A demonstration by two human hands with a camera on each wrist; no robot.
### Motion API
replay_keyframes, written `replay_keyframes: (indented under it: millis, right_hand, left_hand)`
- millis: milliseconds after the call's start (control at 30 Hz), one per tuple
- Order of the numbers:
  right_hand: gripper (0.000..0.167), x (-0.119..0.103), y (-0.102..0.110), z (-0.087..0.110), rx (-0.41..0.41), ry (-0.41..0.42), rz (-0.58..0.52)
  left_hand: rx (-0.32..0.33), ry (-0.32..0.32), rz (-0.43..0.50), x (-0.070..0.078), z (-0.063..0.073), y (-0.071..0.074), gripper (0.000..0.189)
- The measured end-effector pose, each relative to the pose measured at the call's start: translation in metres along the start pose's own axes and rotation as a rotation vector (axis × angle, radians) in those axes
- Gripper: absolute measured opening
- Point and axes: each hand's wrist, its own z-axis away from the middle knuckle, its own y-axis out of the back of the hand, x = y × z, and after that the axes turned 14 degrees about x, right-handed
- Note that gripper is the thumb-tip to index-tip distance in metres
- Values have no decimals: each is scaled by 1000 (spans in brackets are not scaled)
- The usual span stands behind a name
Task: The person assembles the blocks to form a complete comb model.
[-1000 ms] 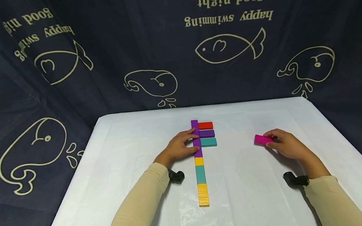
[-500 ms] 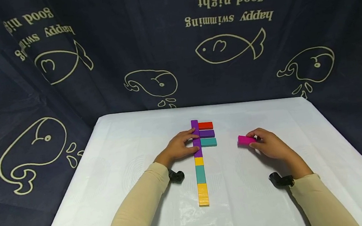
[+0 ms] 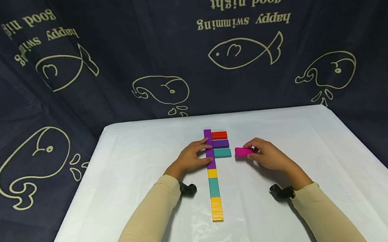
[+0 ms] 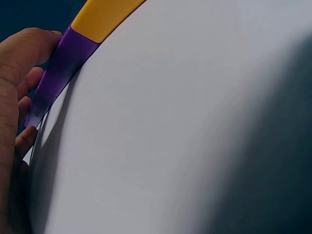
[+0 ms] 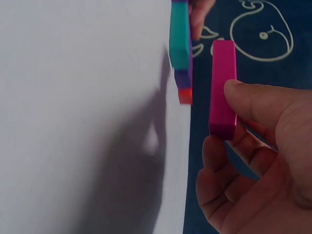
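Observation:
In the head view, a column of wooden blocks runs down the table: a purple stretch (image 3: 208, 134) at the far end, then a small yellow block (image 3: 212, 173), a teal block (image 3: 214, 187) and a longer yellow block (image 3: 217, 209). My left hand (image 3: 191, 157) rests its fingers and thumb against the purple part. Red (image 3: 219, 135), purple (image 3: 221, 144) and teal (image 3: 223, 153) blocks stick out from the column's right side, side by side with small gaps. My right hand (image 3: 267, 154) pinches a magenta block (image 5: 223, 92) above the table, just right of the teal side block.
A white cover lies over the table (image 3: 120, 233). Behind it hangs a dark cloth (image 3: 177, 39) printed with fish and whales. A black wrist camera (image 3: 188, 190) sits on the left wrist, another black wrist camera (image 3: 282, 192) on the right.
My right hand has carried the magenta block leftward, from well right of the column to close beside the teal side block. The left hand has stayed in place on the purple part.

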Motion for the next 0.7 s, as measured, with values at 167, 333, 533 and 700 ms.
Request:
replay_keyframes:
  millis: [167,333,533,700]
  right_hand:
    - [26,-9,-15,-2,-20,46,-22]
    - [25,-20,-28,-3,-43,74,-11]
    - [25,-28,-39,-3,-86,92,46]
    - [25,-35,-44,-4,-128,38,88]
  left_hand:
    - [-6,1,-26,0,0,0,51]
    - [-8,9,-32,1,0,0,51]
    - [1,7,-30,1,1,0,51]
    - [7,-2,-22,1,0,0,50]
